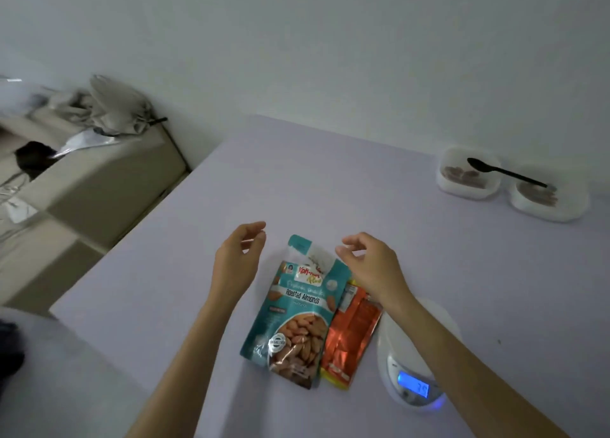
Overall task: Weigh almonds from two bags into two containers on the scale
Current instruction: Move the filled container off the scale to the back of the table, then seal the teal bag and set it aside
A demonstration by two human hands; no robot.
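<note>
Head view: a teal bag [293,312] printed "Roasted Almonds", with pictured nuts, lies flat on the table [165,305]. Its long axis runs away from the person, top edge at the far end, leaning slightly right. An orange foil bag [350,335] lies alongside, touching its right edge and pointing the same way. Just right sits a white scale [412,365], its display lit blue. The left hand [239,256] and right hand [369,266] hover over the bags' far ends, fingers loosely curled, holding nothing. Far right, two white containers [467,176] hold almonds, a black spoon [505,172] across them.
</note>
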